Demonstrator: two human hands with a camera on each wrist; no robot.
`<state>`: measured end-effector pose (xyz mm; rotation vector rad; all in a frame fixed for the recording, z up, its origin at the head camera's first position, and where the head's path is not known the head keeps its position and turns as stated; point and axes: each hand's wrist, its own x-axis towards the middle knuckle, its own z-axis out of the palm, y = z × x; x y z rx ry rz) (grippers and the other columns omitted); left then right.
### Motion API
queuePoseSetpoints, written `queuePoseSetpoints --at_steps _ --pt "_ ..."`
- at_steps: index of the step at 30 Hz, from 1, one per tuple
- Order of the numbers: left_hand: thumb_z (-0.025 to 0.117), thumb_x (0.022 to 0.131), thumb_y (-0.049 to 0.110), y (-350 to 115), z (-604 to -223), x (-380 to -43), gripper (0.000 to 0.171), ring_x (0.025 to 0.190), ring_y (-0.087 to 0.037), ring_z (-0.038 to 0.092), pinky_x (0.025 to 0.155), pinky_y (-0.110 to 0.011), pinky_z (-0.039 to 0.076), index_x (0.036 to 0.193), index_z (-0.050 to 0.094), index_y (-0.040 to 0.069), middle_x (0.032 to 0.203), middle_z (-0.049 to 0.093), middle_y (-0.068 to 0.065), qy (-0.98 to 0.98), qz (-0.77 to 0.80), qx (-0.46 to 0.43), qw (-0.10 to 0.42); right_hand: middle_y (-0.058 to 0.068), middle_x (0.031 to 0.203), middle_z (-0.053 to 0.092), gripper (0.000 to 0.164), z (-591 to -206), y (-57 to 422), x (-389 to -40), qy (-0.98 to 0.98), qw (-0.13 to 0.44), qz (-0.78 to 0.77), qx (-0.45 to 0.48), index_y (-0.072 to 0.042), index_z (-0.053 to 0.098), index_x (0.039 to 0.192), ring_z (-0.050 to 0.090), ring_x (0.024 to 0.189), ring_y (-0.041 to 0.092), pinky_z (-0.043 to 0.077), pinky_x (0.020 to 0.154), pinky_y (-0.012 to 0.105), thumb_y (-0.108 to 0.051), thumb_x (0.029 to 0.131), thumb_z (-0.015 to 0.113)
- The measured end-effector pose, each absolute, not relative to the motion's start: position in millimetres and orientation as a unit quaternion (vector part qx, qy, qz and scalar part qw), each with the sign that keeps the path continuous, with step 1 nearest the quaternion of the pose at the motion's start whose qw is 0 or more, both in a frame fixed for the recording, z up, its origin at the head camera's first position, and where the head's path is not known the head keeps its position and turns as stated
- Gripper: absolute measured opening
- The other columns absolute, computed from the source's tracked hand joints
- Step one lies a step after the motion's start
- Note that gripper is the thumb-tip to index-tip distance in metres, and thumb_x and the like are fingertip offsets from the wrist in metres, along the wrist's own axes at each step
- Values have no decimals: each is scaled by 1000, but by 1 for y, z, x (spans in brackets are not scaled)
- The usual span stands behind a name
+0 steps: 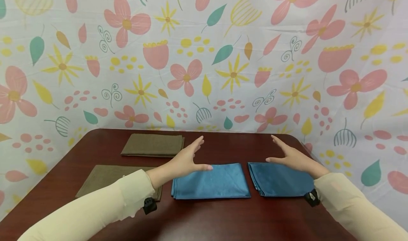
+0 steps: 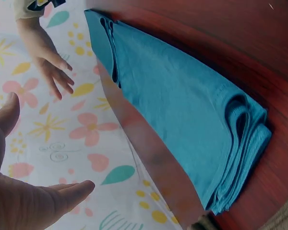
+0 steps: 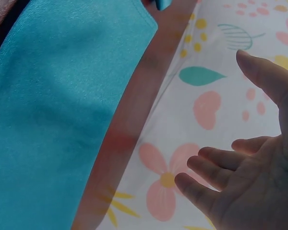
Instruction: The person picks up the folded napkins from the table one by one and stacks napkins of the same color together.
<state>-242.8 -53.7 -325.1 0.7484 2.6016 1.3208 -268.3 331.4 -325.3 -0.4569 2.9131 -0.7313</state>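
Note:
Two folded blue cloths lie side by side on the table: a middle blue cloth [image 1: 213, 184] and a right blue cloth [image 1: 280, 182]. My left hand [image 1: 182, 162] hovers over the left end of the middle one, thumb spread from its fingers, holding nothing. Over the right blue cloth, my right hand [image 1: 294, 157] is held in the air, fingers extended and thumb apart, also holding nothing. In the left wrist view, the middle blue cloth [image 2: 173, 100] shows its stacked folded layers at one end. The right wrist view has the right blue cloth [image 3: 53, 105] beside the spread fingers [image 3: 201, 191].
Two folded brown cloths are at the left: a back brown cloth [image 1: 153, 145] near the far edge and a front brown cloth [image 1: 105, 177] partly behind the left sleeve. The dark red wooden table [image 1: 204, 219] ends at a floral curtain [image 1: 204, 56].

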Motion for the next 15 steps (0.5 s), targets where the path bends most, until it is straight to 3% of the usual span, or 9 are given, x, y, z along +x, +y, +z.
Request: queuePoseSetpoints --at_steps 7,15 --pt "79 82 33 -46 -331 -243 104 141 -32 37 109 -46 42 158 9 20 161 22 -8 839 493 211 89 33 154 21 100 -330 339 -269 957 36 -246 -152 -5 3 156 28 135 54 40 94 69 -47 90 65" --pt "78 83 33 -31 -339 -246 100 141 -31 37 108 -46 43 157 14 15 161 23 -6 810 544 189 114 33 152 25 98 -331 352 -269 959 20 -246 -138 -4 6 156 30 135 54 37 96 70 -48 90 65"
